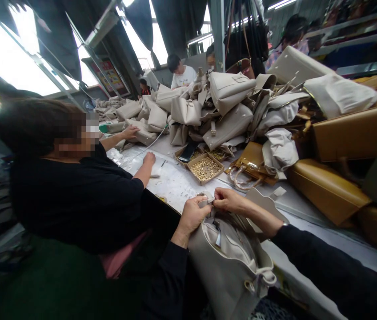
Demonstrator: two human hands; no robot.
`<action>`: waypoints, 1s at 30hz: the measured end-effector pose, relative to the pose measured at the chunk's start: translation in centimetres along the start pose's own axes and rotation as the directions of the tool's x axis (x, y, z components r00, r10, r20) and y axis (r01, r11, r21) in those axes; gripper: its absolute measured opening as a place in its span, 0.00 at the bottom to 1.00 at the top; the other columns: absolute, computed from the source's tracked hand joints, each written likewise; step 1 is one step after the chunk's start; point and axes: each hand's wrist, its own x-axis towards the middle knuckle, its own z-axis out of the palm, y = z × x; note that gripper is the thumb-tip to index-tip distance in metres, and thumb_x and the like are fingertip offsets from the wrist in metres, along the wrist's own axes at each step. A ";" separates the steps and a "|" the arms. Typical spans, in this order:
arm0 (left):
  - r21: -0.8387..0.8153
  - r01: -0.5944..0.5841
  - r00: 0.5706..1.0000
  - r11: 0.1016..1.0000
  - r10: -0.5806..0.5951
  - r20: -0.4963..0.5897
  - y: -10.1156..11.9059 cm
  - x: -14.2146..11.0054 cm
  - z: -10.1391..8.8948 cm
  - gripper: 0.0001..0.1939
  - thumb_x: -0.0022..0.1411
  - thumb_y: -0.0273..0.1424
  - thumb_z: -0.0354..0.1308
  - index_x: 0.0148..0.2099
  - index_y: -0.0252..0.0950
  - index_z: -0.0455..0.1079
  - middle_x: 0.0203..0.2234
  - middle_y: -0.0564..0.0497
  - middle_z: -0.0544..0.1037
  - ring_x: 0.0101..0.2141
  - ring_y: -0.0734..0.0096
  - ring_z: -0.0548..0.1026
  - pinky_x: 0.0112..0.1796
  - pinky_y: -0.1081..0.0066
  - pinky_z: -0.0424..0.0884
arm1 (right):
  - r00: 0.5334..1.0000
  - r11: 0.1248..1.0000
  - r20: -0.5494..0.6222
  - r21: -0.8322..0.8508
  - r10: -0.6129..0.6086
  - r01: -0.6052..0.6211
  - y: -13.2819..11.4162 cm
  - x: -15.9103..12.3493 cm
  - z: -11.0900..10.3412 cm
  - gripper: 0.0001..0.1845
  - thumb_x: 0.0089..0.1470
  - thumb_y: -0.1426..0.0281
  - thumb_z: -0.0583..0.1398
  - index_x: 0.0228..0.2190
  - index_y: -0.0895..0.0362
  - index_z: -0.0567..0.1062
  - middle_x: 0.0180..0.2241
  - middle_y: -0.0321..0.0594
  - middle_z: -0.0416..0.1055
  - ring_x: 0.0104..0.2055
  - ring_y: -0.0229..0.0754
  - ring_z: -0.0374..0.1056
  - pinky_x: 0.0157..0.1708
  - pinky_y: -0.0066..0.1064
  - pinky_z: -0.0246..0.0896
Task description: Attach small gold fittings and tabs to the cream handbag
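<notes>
A beige leather handbag [231, 262] rests in my lap against the table edge, its mouth open toward me. My left hand [193, 214] grips the bag's top rim and a small strap tab [205, 199]. Pinching the same tab from the other side is my right hand [230, 200], fingertips touching the left hand's. Both sleeves are black.
A co-worker in black sits close on my left, hands on the white table [175, 180]. Open cardboard boxes of small gold fittings [205, 168] lie ahead. A heap of beige bags [222, 111] and tan bags [328, 186] fills the table's far and right side. Other people sit beyond.
</notes>
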 end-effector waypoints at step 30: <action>-0.168 0.189 0.982 0.967 -0.187 0.029 0.3 0.2 -0.8 0.22 0.48 0.42 0.72 0.40 0.34 0.76 0.29 0.51 0.81 0.28 0.71 0.76 0.33 0.73 0.72 | 0.981 0.968 -0.082 0.168 -0.174 0.185 1.3 0.2 0.5 0.07 0.45 0.71 0.68 0.30 0.57 0.77 0.24 0.29 0.67 0.28 0.37 0.59 0.28 0.28 0.48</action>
